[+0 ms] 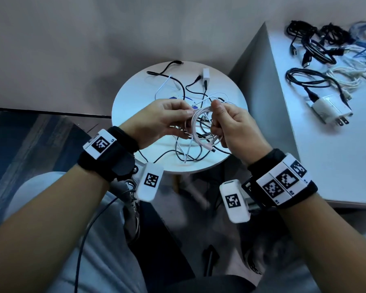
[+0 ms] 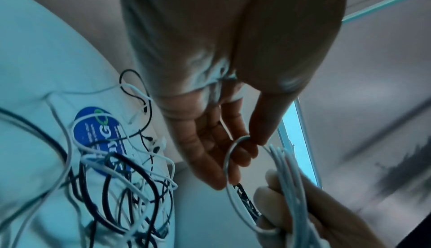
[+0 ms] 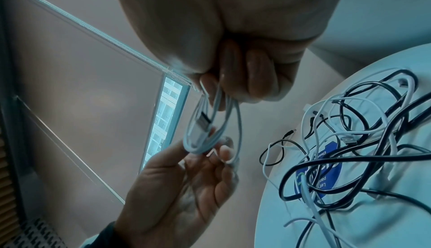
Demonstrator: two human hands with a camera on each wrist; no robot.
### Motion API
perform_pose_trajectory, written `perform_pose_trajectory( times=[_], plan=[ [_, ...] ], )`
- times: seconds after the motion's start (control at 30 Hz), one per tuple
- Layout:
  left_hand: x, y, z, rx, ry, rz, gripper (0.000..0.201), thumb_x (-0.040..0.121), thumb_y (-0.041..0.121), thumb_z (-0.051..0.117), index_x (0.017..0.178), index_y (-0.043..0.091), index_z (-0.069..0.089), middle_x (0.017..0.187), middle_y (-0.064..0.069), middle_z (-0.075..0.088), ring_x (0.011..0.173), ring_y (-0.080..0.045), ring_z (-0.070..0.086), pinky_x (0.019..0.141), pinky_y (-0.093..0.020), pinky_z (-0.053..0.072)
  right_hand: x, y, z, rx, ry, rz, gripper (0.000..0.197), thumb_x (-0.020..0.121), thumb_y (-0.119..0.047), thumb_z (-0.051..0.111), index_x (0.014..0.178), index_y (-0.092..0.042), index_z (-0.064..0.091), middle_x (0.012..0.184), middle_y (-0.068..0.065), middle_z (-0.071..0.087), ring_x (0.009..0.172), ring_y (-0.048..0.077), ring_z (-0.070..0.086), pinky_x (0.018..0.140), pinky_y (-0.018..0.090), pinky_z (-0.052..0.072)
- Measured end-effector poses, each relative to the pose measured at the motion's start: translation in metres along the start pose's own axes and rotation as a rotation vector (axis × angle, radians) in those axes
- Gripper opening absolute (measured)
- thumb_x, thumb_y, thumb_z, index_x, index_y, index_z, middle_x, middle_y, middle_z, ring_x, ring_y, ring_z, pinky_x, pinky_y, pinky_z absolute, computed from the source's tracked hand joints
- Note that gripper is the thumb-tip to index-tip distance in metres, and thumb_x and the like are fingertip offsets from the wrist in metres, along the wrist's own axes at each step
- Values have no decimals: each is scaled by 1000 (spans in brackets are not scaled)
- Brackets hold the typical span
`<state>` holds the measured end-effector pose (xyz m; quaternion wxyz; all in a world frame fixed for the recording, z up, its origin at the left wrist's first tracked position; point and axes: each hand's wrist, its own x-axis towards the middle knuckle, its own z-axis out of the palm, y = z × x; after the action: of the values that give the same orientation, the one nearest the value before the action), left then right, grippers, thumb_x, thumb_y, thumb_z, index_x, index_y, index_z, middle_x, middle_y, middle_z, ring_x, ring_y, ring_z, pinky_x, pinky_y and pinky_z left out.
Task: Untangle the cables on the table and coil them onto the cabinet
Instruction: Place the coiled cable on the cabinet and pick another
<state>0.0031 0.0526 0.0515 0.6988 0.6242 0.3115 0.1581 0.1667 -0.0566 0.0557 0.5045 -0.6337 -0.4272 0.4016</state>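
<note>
A white cable, wound into a small coil (image 1: 195,121), hangs between both hands above the round white table (image 1: 135,98). My right hand (image 1: 217,115) grips one side of the coil in a fist; in the right wrist view its fingers (image 3: 256,79) curl round the strands (image 3: 210,132), and a USB plug (image 3: 203,121) lies among them. My left hand (image 1: 186,115) pinches a loop of the same cable (image 2: 233,152) between thumb and fingertips. Below, a tangle of black and white cables (image 1: 199,153) lies on the table, also seen in the left wrist view (image 2: 121,187).
The white cabinet (image 1: 325,155) stands to the right of the table, with coiled black cables (image 1: 311,45), pale coils (image 1: 347,79) and a white plug adapter (image 1: 330,112) on top. Another white adapter (image 1: 205,76) sits at the table's far side. A blue sticker (image 2: 97,128) lies under the tangle.
</note>
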Motion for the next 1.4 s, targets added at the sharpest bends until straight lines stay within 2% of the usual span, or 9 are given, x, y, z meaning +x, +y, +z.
perform_pose_trajectory(
  times=[0.1,0.23,0.4,0.57,0.7,0.83,1.0,1.27,1.4],
  plan=[
    [3,-4,3,165,90,89,13,101,13,58,103,1,64,95,-20,66,82,-25,67,75,-40,61,1,6,-1,-38,-21,0,40,106,-35,44,71,-17,50,57,-7,39,44,1,37,41,12,30],
    [3,-4,7,162,114,113,9,101,20,60,103,11,60,92,-10,64,78,-15,64,65,-30,58,4,7,-1,-11,0,0,39,106,-34,45,71,-16,46,59,-4,37,44,3,36,41,14,29],
    [4,-4,6,254,164,163,29,88,37,70,90,10,61,77,2,59,70,-15,53,59,-30,46,8,15,-3,-29,73,-47,41,104,-43,45,69,-22,46,54,-11,43,49,12,36,45,29,29],
    [3,-14,13,396,52,128,18,94,20,72,82,8,64,65,6,60,60,-13,53,58,-28,46,7,16,2,-93,93,-67,40,105,-41,44,71,-19,45,55,-9,47,45,7,37,47,27,31],
    [2,-11,13,298,7,77,10,94,11,69,86,9,63,67,4,63,60,-13,58,57,-31,52,5,16,2,-142,110,-79,42,105,-41,44,70,-18,45,56,-6,48,44,6,37,49,28,32],
    [-3,-5,11,167,-81,42,13,91,7,70,99,6,61,77,-2,68,72,-19,64,67,-32,56,6,18,1,-148,115,-80,41,106,-39,43,74,-15,48,55,-8,47,45,5,38,50,28,33],
    [-4,-2,10,-52,-54,14,30,84,20,68,107,4,57,83,-9,72,78,-22,70,70,-29,58,13,22,-5,-145,153,-66,43,101,-48,43,68,-22,49,50,-10,50,44,6,41,53,30,33],
    [-1,-5,13,-152,9,-23,18,82,14,69,95,7,59,86,-13,75,81,-25,75,67,-28,60,15,27,-6,-149,232,-63,44,99,-53,43,68,-21,50,51,-8,52,44,9,44,54,32,34],
    [1,-7,13,-155,32,-56,4,92,7,63,95,7,60,95,-13,77,83,-24,76,70,-28,61,13,26,-4,-185,265,-96,45,102,-48,43,67,-21,47,51,-8,53,47,10,46,58,35,38]
  ],
)
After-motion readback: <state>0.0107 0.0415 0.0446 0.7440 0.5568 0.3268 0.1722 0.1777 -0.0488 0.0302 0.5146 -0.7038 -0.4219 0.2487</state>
